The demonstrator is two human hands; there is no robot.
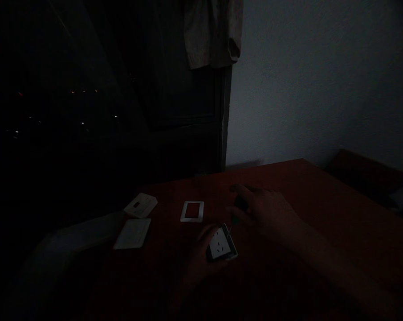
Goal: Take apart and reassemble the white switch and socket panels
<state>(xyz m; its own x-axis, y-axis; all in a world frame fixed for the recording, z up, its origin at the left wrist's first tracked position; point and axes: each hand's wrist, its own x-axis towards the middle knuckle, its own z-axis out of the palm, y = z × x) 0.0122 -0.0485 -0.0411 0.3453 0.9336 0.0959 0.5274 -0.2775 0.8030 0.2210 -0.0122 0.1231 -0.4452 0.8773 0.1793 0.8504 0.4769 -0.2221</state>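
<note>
My left hand (203,254) is closed around the left side of a wall socket (220,244), a white face with several slots set in a darker frame. The socket is tilted, low over the table or resting on it; which one I cannot tell. In my right hand (254,207) is a screwdriver (234,220) with a dark and green handle, pointing down. Its thin shaft meets the right edge of the socket's frame; the tip is too small to make out. Beyond the left hand lies a white rectangular cover frame (192,220) with an open middle.
On the left of the reddish-brown table (271,174) lie a pale plate with a cutout (147,208) and a plain white plate (132,234). A pale wall (304,89) stands behind, beside a dark window (71,147) and hanging cloth (211,35). The room is very dim.
</note>
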